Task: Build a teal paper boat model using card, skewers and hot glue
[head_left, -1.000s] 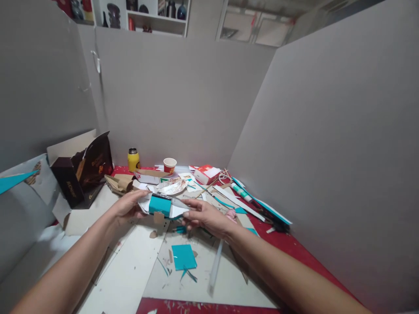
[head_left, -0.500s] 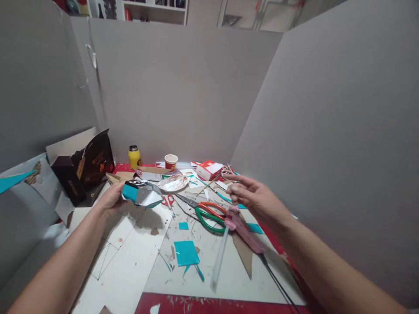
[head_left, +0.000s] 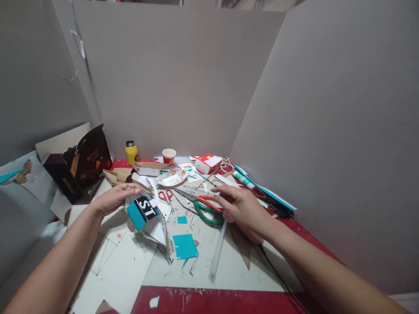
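My left hand [head_left: 113,199] has its fingers stretched out over the upper edge of a folded piece [head_left: 144,213] in teal, black and white, marked "ST"; it does not grip it. To the right, my right hand [head_left: 240,205] hovers with fingers apart and nothing between them. Beneath it lies a pink glue gun [head_left: 250,235], partly hidden by the hand, with a clear glue stick [head_left: 218,253] pointing toward the front. Large scissors [head_left: 209,213] with orange and green handles lie just left of the right hand.
Teal squares [head_left: 185,247] and scraps lie mid-table. Behind are small red scissors [head_left: 165,195], a yellow bottle [head_left: 131,153], a paper cup [head_left: 169,156] and a red-white box [head_left: 207,162]. A dark box [head_left: 85,165] stands at left; grey panels [head_left: 170,78] surround the table.
The teal and black piece has turned and sits lower and nearer, and my left hand has loosened from it. My right hand has moved left and down, over the glue gun. The view has shifted slightly.
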Motion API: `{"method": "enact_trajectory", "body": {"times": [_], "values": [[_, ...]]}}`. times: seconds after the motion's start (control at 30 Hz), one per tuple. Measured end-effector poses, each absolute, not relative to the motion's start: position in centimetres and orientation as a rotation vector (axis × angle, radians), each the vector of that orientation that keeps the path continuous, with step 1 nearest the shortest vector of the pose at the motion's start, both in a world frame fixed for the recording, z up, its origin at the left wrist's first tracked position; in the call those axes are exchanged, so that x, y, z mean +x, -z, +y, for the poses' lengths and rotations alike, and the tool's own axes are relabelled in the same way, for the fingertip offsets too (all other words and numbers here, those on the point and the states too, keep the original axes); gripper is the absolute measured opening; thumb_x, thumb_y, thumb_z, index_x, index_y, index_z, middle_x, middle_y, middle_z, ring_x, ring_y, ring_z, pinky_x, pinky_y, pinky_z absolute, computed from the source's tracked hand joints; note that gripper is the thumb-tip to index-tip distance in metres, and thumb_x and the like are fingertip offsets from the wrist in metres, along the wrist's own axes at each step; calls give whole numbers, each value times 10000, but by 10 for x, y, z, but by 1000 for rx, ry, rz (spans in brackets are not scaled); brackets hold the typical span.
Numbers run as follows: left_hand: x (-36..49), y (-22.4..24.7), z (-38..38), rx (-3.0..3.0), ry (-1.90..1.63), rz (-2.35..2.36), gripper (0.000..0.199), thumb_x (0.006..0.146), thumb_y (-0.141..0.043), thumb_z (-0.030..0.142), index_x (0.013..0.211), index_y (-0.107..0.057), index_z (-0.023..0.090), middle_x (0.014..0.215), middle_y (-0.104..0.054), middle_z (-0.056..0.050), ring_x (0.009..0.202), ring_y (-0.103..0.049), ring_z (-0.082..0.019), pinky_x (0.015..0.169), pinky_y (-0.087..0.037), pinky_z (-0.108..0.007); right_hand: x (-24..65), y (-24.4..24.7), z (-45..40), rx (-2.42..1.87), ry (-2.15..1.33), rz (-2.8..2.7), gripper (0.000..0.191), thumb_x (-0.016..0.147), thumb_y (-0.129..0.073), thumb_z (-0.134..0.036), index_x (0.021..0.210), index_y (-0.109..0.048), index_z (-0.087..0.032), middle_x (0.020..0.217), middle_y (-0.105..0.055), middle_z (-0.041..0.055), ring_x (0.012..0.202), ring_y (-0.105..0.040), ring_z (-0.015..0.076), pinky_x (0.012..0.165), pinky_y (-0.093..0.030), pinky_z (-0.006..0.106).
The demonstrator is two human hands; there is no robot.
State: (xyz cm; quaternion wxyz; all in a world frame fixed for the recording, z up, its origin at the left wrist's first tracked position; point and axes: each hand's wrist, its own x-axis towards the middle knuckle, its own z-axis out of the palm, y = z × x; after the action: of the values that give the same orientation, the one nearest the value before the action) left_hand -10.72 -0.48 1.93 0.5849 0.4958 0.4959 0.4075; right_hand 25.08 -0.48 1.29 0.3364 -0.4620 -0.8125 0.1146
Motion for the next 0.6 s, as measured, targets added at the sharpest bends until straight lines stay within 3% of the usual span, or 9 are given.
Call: {"method": "enact_trajectory", "body": {"times": [0.13,0.33,0.6], "values": [[-104,-17,-2,1144,-994,1240,281,651,-781,299,877,-737,138,791,-728,-92,670,-657,-203,506,-484,-220,242,-10,-7,-1146,-383,-2222,264,879,-485,-233,1046,-687,-202,951,-688,92,811,-637,211,689,-520,349],[-99,-5,5,1059,-1063,1348,296,672,-756,352,875,-703,142,713,-676,-35,542,-591,-145,421,-505,-221,244,-10,-13,-1140,-533,-2172,204,875,-544,-279,991,-702,-223,969,-716,67,828,-652,201,739,-512,338],[-99,6,11,922,-1096,1366,238,720,-738,319,867,-666,146,692,-660,-26,512,-614,-142,418,-551,-240,270,-3,-19,-1256,-464,-2100,214,879,-552,-310,711,-619,-195,635,-643,3,553,-555,131,544,-423,253]]}}
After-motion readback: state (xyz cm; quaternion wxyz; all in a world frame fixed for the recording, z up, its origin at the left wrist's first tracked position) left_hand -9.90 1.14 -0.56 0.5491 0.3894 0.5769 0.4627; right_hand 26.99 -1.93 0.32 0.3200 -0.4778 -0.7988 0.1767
